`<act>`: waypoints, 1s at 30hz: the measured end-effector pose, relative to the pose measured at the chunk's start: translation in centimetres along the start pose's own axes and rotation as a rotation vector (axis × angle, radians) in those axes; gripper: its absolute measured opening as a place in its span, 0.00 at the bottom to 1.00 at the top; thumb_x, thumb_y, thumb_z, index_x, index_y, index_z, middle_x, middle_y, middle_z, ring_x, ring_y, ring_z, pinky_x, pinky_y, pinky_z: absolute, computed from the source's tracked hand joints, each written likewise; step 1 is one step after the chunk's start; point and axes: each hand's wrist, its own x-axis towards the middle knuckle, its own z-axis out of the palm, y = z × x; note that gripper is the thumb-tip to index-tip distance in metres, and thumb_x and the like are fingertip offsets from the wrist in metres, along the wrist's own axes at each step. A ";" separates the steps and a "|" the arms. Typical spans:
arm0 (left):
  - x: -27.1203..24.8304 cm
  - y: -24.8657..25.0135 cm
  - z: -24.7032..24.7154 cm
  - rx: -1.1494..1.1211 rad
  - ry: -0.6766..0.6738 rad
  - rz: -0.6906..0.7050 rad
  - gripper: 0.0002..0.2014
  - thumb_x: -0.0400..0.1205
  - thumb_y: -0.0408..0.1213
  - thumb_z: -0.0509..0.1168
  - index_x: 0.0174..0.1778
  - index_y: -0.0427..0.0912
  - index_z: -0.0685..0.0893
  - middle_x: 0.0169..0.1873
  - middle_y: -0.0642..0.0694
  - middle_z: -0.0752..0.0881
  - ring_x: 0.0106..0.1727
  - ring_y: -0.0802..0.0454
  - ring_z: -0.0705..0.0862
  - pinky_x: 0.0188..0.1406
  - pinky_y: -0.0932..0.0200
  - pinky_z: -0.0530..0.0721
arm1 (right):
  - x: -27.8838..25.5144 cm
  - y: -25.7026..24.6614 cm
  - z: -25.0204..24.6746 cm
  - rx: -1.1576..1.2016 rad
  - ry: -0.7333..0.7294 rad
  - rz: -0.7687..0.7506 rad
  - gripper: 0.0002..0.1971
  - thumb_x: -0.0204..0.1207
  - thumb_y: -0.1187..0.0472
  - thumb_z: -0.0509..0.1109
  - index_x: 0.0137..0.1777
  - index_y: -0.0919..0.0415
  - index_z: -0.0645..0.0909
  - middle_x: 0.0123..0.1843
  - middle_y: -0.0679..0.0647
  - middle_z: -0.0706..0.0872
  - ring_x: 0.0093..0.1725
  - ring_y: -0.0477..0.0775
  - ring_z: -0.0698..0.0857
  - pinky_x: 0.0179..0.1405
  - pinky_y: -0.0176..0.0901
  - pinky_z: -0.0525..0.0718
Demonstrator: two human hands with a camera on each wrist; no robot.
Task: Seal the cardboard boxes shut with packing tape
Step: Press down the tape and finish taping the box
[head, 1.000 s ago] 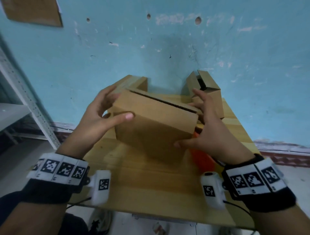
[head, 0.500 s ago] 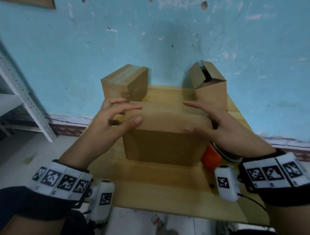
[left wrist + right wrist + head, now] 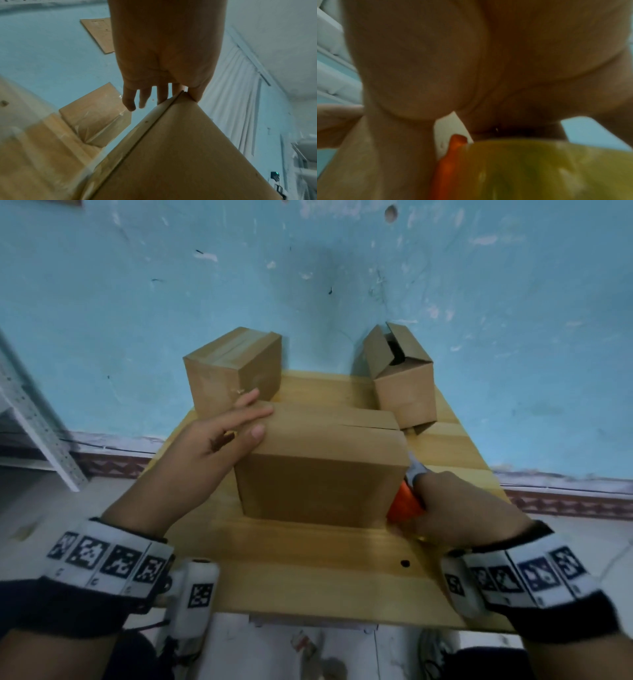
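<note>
Your left hand (image 3: 219, 440) lies on the near cardboard box (image 3: 325, 470), fingers straight across its top left corner and thumb on the near face; nothing is clenched, so that grip is released and only pressing. From the left wrist view, the fingers (image 3: 161, 94) reach over the box edge (image 3: 180, 155). This box stands in the middle of the wooden tabletop (image 3: 308, 570); its top flaps are folded down, with an unsealed seam running across the far part of the top. What is inside is hidden.

Your right hand (image 3: 459, 505) is down at the box's right side, its grip closed around the orange tape dispenser (image 3: 404, 501), which sits just beside the box's lower right corner. The right wrist view is blurred, yet shows the dispenser's orange body (image 3: 448, 162) and a yellowish roll of tape (image 3: 539, 169) under the palm.

At the far left of the tabletop stands a closed box (image 3: 233, 371) with glossy tape along its top. At the far right, a smaller box (image 3: 404, 381) has its flaps up; its interior is dark, and you cannot tell what it holds.
</note>
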 end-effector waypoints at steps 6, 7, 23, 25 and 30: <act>-0.1 0.2 0.1 0.112 -0.023 0.110 0.17 0.85 0.44 0.61 0.69 0.54 0.84 0.75 0.63 0.78 0.83 0.64 0.63 0.83 0.54 0.62 | -0.6 4.2 -1.5 0.839 0.329 0.088 0.17 0.75 0.50 0.73 0.49 0.67 0.86 0.39 0.63 0.89 0.39 0.63 0.86 0.44 0.52 0.84; -0.1 0.0 0.1 0.102 -0.023 0.104 0.17 0.85 0.44 0.60 0.69 0.53 0.84 0.74 0.63 0.79 0.83 0.64 0.64 0.83 0.56 0.62 | -0.7 4.5 -1.9 1.080 0.343 0.060 0.22 0.71 0.49 0.71 0.56 0.66 0.86 0.48 0.65 0.90 0.46 0.65 0.88 0.56 0.64 0.85; 0.5 -0.3 0.1 0.032 -0.092 0.071 0.16 0.85 0.45 0.58 0.65 0.54 0.85 0.71 0.63 0.80 0.81 0.62 0.67 0.83 0.58 0.63 | 2.5 -5.6 -8.1 1.238 0.225 -0.474 0.18 0.85 0.50 0.64 0.45 0.66 0.80 0.37 0.62 0.83 0.37 0.57 0.82 0.45 0.44 0.82; 0.5 -0.5 0.2 0.035 -0.092 0.077 0.16 0.85 0.47 0.58 0.65 0.55 0.85 0.72 0.62 0.80 0.83 0.59 0.65 0.84 0.53 0.62 | 2.4 -5.3 -9.3 1.134 0.156 -0.519 0.18 0.88 0.57 0.58 0.58 0.74 0.79 0.47 0.68 0.82 0.44 0.62 0.81 0.45 0.45 0.83; 0.4 0.0 0.1 0.064 -0.105 0.032 0.13 0.87 0.44 0.58 0.63 0.62 0.83 0.70 0.70 0.77 0.82 0.66 0.64 0.81 0.59 0.62 | 1.4 -5.6 -11.0 0.935 0.223 -0.487 0.15 0.80 0.63 0.63 0.61 0.72 0.82 0.51 0.68 0.85 0.45 0.59 0.83 0.44 0.42 0.86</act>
